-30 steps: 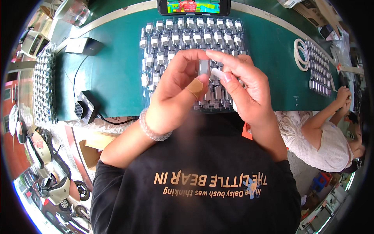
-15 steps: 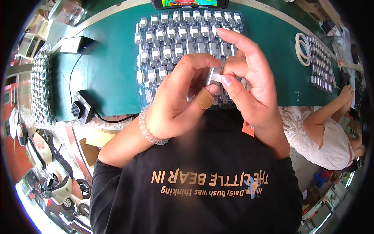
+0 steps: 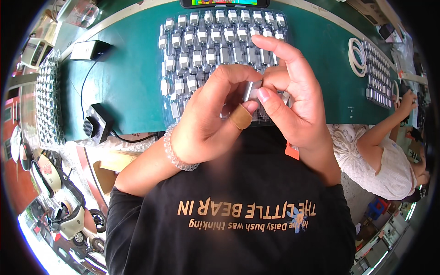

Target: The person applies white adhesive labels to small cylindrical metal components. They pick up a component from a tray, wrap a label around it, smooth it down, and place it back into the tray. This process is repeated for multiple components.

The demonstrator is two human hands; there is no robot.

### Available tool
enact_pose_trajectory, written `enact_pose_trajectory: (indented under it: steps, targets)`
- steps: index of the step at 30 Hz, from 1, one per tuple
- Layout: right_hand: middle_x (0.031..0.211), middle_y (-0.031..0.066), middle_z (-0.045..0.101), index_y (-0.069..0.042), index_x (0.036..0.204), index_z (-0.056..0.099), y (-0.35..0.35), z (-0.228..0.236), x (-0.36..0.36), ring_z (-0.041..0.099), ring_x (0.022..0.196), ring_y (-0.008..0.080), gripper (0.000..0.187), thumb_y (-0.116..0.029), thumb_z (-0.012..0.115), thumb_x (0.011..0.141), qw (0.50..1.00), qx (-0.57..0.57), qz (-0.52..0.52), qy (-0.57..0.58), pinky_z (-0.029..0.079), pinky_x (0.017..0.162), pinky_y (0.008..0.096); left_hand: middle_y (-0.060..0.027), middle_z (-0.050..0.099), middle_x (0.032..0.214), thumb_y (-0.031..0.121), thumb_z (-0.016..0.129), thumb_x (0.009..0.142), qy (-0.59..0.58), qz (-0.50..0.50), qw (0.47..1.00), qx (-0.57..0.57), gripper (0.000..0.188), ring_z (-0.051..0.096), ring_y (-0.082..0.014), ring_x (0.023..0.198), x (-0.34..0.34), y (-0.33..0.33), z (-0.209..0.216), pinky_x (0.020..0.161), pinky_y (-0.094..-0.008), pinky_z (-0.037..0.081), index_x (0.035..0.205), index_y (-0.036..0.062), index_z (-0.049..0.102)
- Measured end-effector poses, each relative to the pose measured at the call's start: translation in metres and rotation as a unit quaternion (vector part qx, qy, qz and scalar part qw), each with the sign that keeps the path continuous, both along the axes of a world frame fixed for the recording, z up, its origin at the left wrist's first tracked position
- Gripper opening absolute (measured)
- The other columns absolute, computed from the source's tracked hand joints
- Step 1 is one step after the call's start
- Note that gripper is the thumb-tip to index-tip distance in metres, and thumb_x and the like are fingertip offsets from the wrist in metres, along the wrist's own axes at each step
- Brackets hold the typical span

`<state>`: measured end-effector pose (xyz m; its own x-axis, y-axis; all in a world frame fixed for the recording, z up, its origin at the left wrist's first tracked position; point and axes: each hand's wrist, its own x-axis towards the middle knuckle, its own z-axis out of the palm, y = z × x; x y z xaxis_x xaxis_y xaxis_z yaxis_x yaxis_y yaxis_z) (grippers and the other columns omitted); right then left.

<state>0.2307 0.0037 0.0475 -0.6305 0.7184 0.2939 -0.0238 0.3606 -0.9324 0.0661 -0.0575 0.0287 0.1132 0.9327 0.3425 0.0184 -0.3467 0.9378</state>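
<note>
Between the thumb and index finger of my left hand (image 3: 201, 119) is a small grey metallic block (image 3: 249, 90), held over the near part of a clear plastic tray (image 3: 161, 68). A tan band wraps that thumb. A short white strip (image 3: 255, 93) lies across the block, and the thumb of my right hand (image 3: 300, 101) presses on its end. The right index finger stretches up and away, while the other fingers curl behind the block and are partly hidden. Rows of similar grey blocks (image 3: 201, 36) fill the tray, many with a white band around them.
A phone (image 3: 224, 3) with a lit screen stands beyond the tray. On the green table (image 3: 123, 91) are a black device (image 3: 97, 123) with a cable and a white-faced box (image 3: 87, 50). More filled trays (image 3: 49, 101) stand left and right, near white rolls (image 3: 356, 57). A co-worker (image 3: 380, 156) sits at right.
My right thumb has moved slightly left onto the block, and less of the white strip shows. The left hand has barely moved. The co-worker's hand has shifted slightly.
</note>
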Motion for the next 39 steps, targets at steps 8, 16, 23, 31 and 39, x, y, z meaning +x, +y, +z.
enact_pose_trajectory:
  steps: [8,16,23,31,39]
  targets:
    - [0.067,0.0040,0.060,-0.008,0.125,0.051,-0.003,-0.001,-0.001,0.058,0.065,0.0107,0.042,-0.003,0.062,0.084,0.997,-0.045,-0.023,-0.058,0.044,0.065,0.0234,-0.0077,0.058,0.096,-0.011,0.060,0.081,0.184,-0.005,0.976,0.116,0.039,0.058,-0.0116,0.074,-0.008,0.003,0.004,0.065,-0.0242,0.048,0.116,-0.0018,0.047]
    - [0.072,0.0030,0.065,-0.011,0.108,0.059,0.003,0.001,0.002,0.058,0.068,0.0166,0.029,-0.027,0.067,0.085,0.964,0.159,-0.053,-0.207,0.036,0.079,0.0306,-0.0094,0.058,0.100,-0.012,0.056,0.082,0.125,-0.022,0.991,0.039,0.038,0.057,-0.0105,0.075,-0.003,0.002,0.002,0.063,-0.0229,0.046,0.116,-0.0005,0.045]
    - [0.074,0.0017,0.060,-0.008,0.090,0.062,0.005,-0.013,0.011,0.054,0.069,0.0160,0.022,-0.030,0.066,0.087,0.991,0.075,-0.034,-0.103,0.033,0.084,0.0324,-0.0009,0.049,0.087,-0.007,0.052,0.087,-0.044,-0.056,0.993,-0.091,0.032,0.047,-0.0056,0.076,0.001,-0.001,-0.001,0.065,-0.0207,0.039,0.115,0.0039,0.042]
    - [0.073,0.0017,0.058,-0.006,0.081,0.057,0.008,-0.013,0.023,0.053,0.071,0.0175,0.013,-0.016,0.061,0.088,0.985,0.124,-0.019,-0.115,0.032,0.086,0.0338,0.0028,0.042,0.079,-0.006,0.054,0.087,-0.064,-0.031,0.992,-0.106,0.030,0.037,-0.0045,0.068,0.000,-0.002,0.001,0.059,-0.0198,0.033,0.113,0.0038,0.044]
    - [0.068,0.0013,0.055,-0.006,0.077,0.054,0.002,-0.004,0.018,0.052,0.064,0.0178,0.013,-0.012,0.059,0.087,0.989,0.105,-0.024,-0.105,0.031,0.079,0.0335,0.0008,0.046,0.085,-0.011,0.054,0.084,-0.223,-0.057,0.963,-0.141,0.034,0.039,-0.0048,0.073,0.006,-0.005,-0.004,0.064,-0.0211,0.036,0.113,0.0029,0.043]
